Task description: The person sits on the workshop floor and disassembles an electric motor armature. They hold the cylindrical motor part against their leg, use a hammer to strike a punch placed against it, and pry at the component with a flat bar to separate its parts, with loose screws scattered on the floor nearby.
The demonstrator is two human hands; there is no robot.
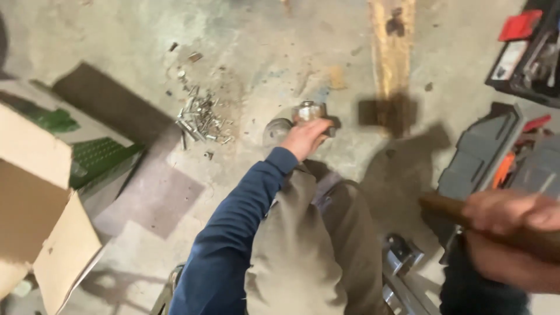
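Two hands share the work over a concrete floor [262, 41]. The left hand [304, 137], at the end of a blue sleeve [242, 221], reaches straight ahead and down, its fingers closed around a small metal part [309, 109] that rests on the floor; the part pokes out just beyond the knuckles, on the far side of the hand. The right hand [506, 230] is drawn back low at the right edge, wrapped tight about a brown wooden handle [443, 205]. That handle runs up and leftward from the fist, its long axis pointing roughly toward the metal part, but its head cannot be made out. A blurred dark block [373, 112] beside the part may be that head or only a shadow; I cannot tell which. So the left hand is on the part while the right is well apart from it, down and to the right. Loose bolts [201, 119] lie scattered left of the part, a cardboard box [41, 198] further left, and open tool cases [484, 151] to the right.
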